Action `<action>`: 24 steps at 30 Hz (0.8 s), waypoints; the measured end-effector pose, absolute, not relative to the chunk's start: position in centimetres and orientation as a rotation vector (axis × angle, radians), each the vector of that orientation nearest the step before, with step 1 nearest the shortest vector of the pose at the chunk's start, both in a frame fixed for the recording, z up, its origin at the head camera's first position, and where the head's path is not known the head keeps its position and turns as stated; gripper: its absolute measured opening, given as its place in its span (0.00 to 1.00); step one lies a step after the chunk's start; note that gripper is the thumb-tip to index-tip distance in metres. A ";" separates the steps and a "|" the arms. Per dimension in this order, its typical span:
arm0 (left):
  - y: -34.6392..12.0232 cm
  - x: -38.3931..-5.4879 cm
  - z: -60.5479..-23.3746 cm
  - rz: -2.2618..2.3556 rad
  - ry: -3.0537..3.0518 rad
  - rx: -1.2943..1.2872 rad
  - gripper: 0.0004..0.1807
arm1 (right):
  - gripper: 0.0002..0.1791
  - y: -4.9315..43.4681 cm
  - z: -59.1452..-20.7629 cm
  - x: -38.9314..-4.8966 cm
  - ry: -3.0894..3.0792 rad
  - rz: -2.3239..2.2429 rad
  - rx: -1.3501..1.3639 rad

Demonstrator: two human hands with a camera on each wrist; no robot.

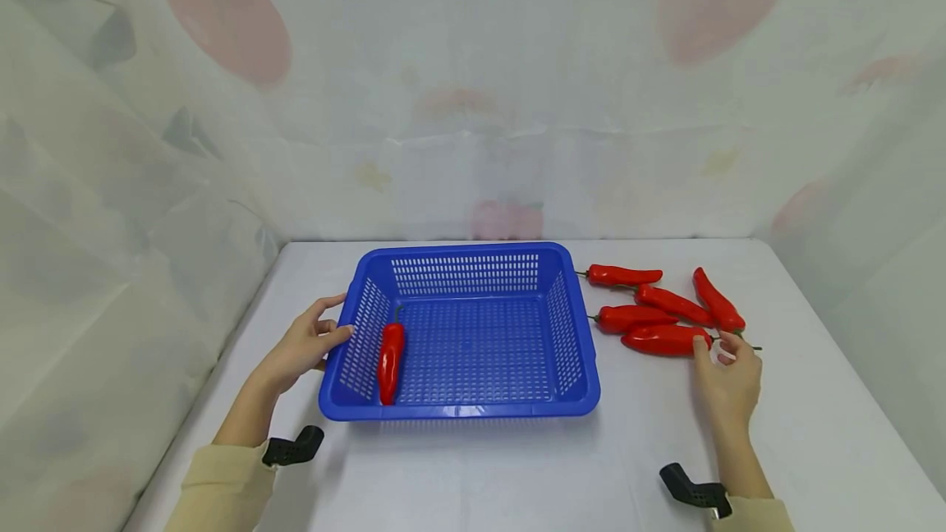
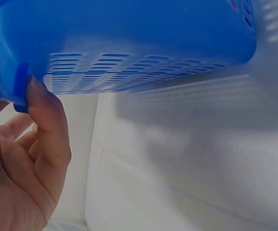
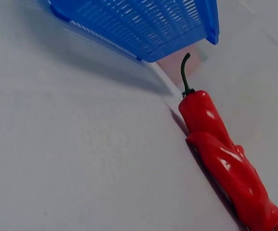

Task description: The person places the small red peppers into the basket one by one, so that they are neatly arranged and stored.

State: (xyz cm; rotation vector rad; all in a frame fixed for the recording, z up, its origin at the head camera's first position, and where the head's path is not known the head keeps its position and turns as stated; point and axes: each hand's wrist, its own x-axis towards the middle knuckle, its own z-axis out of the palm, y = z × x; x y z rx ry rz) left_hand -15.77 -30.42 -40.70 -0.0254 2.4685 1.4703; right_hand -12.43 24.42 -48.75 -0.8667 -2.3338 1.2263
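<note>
My left hand (image 1: 299, 347) holds the left rim of a blue plastic basket (image 1: 458, 411), thumb on the near side of the rim. In the left wrist view, fingers (image 2: 47, 120) curl up against the basket's edge. One red chili pepper (image 1: 390, 364) lies lengthwise inside, along the left wall, its green stem pointing away. At the right, my right hand (image 1: 727, 384) is at the stem end of the nearest red pepper (image 1: 661, 341), with the thumb touching it. Whether the other fingers close on that pepper is unclear. The right wrist view shows overlapping peppers (image 3: 235, 173) but little of the hand.
More red peppers lie right of the basket: one at the back (image 1: 624, 275), one slanting in the middle (image 1: 672, 304), one near the basket (image 1: 631, 318) and one farthest right (image 1: 718, 300). A white cloth (image 1: 517, 474) covers the table. Patterned curtains (image 1: 458, 162) hang behind and beside it.
</note>
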 end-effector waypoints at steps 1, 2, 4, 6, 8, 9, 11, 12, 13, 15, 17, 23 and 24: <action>-30.4 -15.8 -40.7 1.470 2.469 -0.025 0.38 | 0.28 24.5 -48.9 -12.5 -2.346 1.219 -0.880; -30.4 -15.8 -40.7 1.471 2.468 -0.024 0.38 | 0.28 24.5 -49.0 -12.5 -2.353 1.212 -0.890; -30.4 -15.7 -40.7 1.472 2.467 -0.026 0.38 | 0.28 24.7 -49.1 -12.6 -2.368 1.197 -0.894; -30.4 -15.7 -40.7 1.471 2.469 -0.027 0.38 | 0.29 24.8 -49.2 -12.8 -2.382 1.190 -0.892; -30.4 -15.7 -40.7 1.472 2.470 -0.027 0.38 | 0.30 24.9 -49.2 -13.1 -2.395 1.192 -0.888; -30.4 -15.7 -40.7 1.474 2.469 -0.028 0.38 | 0.30 24.9 -49.2 -13.2 -2.400 1.192 -0.880; -30.4 -15.7 -40.7 1.476 2.469 -0.026 0.38 | 0.31 24.9 -49.3 -13.5 -2.417 1.191 -0.878; -30.4 -15.7 -40.7 1.477 2.468 -0.026 0.38 | 0.31 24.9 -49.3 -13.6 -2.426 1.188 -0.876; -30.4 -15.7 -40.7 1.480 2.466 -0.027 0.38 | 0.31 24.8 -49.3 -13.7 -2.434 1.184 -0.873; -30.4 -15.6 -40.7 1.481 2.464 -0.027 0.38 | 0.31 24.7 -49.3 -13.9 -2.448 1.177 -0.871; -30.4 -15.6 -40.7 1.481 2.467 -0.028 0.38 | 0.32 24.5 -49.2 -14.0 -2.469 1.181 -0.880; -30.4 -15.7 -40.8 1.482 2.470 -0.031 0.38 | 0.33 24.1 -48.9 -14.2 -2.513 1.178 -0.897; -30.4 -15.7 -40.8 1.483 2.469 -0.031 0.38 | 0.33 24.0 -48.9 -14.2 -2.518 1.180 -0.897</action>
